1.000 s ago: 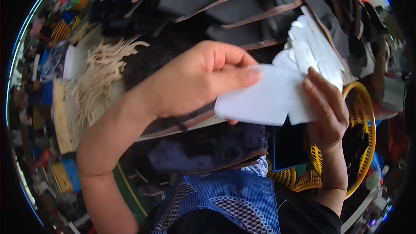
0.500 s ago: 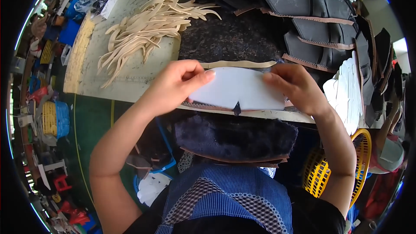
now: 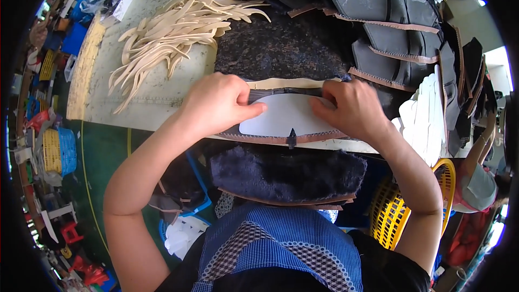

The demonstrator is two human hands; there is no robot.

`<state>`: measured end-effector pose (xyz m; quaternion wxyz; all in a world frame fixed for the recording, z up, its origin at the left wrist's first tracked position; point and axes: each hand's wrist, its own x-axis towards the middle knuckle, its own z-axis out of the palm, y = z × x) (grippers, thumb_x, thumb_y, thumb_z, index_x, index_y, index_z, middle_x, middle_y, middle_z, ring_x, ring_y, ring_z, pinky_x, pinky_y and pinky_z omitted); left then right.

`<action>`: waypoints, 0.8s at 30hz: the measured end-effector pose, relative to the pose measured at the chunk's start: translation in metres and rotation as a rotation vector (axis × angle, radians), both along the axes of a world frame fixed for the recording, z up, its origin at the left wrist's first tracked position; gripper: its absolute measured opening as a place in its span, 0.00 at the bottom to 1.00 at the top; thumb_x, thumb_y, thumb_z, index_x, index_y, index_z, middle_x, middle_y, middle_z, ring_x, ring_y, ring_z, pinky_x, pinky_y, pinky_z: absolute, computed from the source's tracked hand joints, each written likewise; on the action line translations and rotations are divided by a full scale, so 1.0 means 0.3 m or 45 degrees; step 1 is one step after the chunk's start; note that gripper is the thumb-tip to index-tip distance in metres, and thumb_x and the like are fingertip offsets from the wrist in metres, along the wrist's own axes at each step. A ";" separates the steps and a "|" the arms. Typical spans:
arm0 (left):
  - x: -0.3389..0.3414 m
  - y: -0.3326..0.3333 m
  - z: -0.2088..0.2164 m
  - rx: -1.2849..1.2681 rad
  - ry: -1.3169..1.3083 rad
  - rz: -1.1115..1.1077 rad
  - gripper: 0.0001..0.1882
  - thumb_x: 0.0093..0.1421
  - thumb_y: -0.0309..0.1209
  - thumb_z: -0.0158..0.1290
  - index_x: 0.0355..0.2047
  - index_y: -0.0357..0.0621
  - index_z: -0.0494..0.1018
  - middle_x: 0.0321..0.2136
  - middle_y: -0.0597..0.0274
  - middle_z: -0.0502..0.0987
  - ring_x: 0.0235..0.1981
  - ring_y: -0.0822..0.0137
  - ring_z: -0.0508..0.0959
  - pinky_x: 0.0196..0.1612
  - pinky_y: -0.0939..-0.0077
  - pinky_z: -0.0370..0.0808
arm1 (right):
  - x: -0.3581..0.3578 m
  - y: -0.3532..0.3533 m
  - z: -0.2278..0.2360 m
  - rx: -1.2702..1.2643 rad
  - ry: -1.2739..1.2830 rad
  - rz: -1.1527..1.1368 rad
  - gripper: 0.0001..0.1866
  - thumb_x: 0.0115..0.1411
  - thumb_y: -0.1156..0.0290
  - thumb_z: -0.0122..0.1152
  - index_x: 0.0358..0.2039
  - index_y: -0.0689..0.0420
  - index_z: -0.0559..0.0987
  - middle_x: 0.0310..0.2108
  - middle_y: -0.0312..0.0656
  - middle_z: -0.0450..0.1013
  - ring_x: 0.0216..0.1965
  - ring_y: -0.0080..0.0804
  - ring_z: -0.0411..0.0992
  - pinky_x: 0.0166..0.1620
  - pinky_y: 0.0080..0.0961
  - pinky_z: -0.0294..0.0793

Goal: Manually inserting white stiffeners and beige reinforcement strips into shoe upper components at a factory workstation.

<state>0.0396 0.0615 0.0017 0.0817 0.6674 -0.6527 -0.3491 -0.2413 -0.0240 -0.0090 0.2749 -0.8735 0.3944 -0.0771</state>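
Observation:
A white half-oval insert [image 3: 292, 113] lies flat on a dark panel [image 3: 255, 98] with a brown stitched lower border. A small dark pointed tab [image 3: 292, 139] sticks up over the insert's lower edge. Along the panel's far edge runs a beige strip [image 3: 286, 83]. My left hand [image 3: 219, 103] is closed at the panel's left end, its fingers curled over the far edge and its thumb at the insert. At the other end my right hand [image 3: 354, 105] is closed likewise, thumb pointing inward over the insert. Both hands' fingertips are partly hidden.
Loose beige strips [image 3: 167, 38] lie heaped at the left of the table. Grey panels [image 3: 384, 0] are stacked at the far right, beside white inserts [image 3: 424, 113]. A dark fuzzy piece [image 3: 289, 176] sits at my lap; a yellow basket [image 3: 389, 213] stands to the right.
The white insert, held up between both hands before, now lies lower on the dark panel. My hands have shifted from the insert's ends to the panel's far edge.

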 end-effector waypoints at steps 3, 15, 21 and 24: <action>-0.014 0.058 0.018 -0.497 -0.348 -0.173 0.23 0.53 0.44 0.74 0.34 0.42 0.75 0.29 0.63 0.80 0.24 0.64 0.81 0.29 0.66 0.79 | -0.010 0.026 0.100 -0.754 0.031 -0.003 0.18 0.53 0.59 0.76 0.29 0.57 0.76 0.24 0.43 0.77 0.22 0.38 0.76 0.28 0.32 0.77; -0.163 0.077 -0.067 -1.034 -0.190 -0.125 0.40 0.49 0.34 0.72 0.62 0.40 0.71 0.50 0.53 0.80 0.49 0.54 0.83 0.51 0.61 0.79 | 0.074 0.090 0.033 -0.793 -0.332 0.238 0.30 0.46 0.72 0.73 0.52 0.60 0.77 0.44 0.46 0.81 0.42 0.45 0.82 0.44 0.35 0.82; -0.150 0.001 -0.127 -1.315 -0.375 -0.091 0.20 0.51 0.30 0.69 0.46 0.47 0.81 0.34 0.64 0.84 0.29 0.61 0.85 0.35 0.69 0.79 | 0.115 0.106 -0.013 -0.827 -0.247 0.028 0.19 0.50 0.81 0.68 0.45 0.61 0.80 0.32 0.42 0.79 0.30 0.40 0.80 0.33 0.32 0.80; -0.166 -0.024 -0.108 -1.421 -0.342 -0.038 0.21 0.49 0.29 0.69 0.46 0.47 0.82 0.34 0.64 0.84 0.29 0.61 0.84 0.35 0.70 0.79 | 0.127 0.123 -0.020 -0.850 -0.263 -0.020 0.17 0.54 0.82 0.65 0.45 0.63 0.80 0.33 0.43 0.79 0.31 0.39 0.81 0.33 0.32 0.80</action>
